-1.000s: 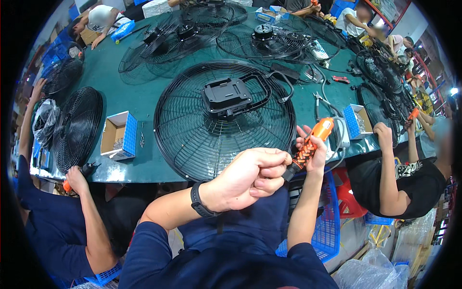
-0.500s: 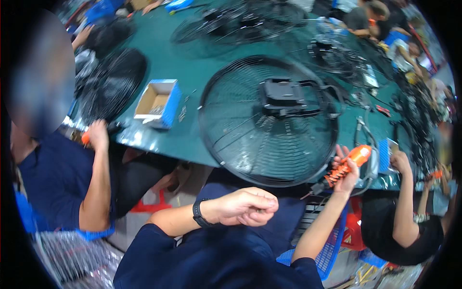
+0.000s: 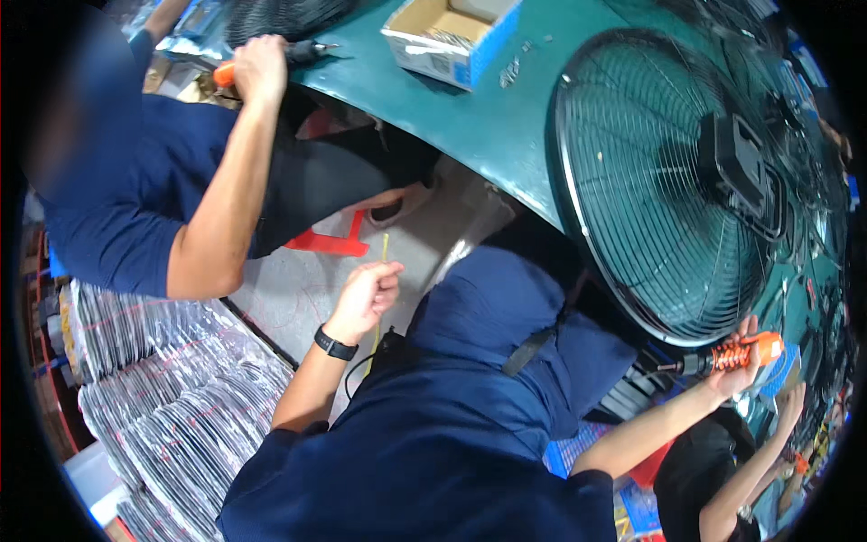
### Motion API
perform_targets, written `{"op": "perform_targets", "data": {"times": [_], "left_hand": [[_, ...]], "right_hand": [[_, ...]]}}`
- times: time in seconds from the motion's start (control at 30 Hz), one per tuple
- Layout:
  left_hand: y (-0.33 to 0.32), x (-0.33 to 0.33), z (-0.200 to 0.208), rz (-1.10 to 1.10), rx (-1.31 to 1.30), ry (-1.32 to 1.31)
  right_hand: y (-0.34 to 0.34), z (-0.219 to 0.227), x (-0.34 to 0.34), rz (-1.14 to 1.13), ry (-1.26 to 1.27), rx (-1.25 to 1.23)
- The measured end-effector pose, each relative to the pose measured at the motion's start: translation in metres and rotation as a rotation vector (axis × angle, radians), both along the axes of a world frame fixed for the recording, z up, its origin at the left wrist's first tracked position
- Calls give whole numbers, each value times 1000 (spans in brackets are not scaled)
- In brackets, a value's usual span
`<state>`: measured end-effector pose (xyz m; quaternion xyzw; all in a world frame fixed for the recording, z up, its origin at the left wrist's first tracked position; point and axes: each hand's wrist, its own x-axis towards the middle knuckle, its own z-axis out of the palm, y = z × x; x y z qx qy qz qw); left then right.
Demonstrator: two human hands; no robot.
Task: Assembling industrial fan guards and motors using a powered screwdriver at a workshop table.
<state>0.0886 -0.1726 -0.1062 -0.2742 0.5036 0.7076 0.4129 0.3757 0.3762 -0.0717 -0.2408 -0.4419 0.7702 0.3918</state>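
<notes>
My right hand grips an orange powered screwdriver at the near edge of the green table, just below the rim of a large black fan guard with a black motor housing at its centre. My left hand hangs low over the floor beside my knee, fingers curled; whether it holds anything small I cannot tell. A black watch sits on that wrist.
A person in dark blue at my left holds an orange tool at the table edge. A small open cardboard box with blue sides stands on the green table. Stacked clear plastic bags lie on the floor at the lower left.
My view has swung left and down toward the floor. My left hand dropped from near the screwdriver tip to beside my knee. The right hand kept hold of the screwdriver.
</notes>
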Motion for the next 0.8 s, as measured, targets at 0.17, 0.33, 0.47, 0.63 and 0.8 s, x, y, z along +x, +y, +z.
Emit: {"op": "perform_targets", "data": {"times": [0.17,0.33,0.47,0.63,0.8], "left_hand": [[8,-10,-17,12,101,-108],[6,-30,-35,-13,269,-173],[21,-51,-32,-150,175,-104],[81,-46,0,-361,122,-69],[106,-45,0,-597,223,-101]], "right_hand": [[-20,16,-16,-76,-48,4],[-38,25,-49,-130,29,-153],[-37,21,-61,-111,138,-145],[-37,26,-46,-237,215,-65],[-57,31,-42,-340,356,-197]]}}
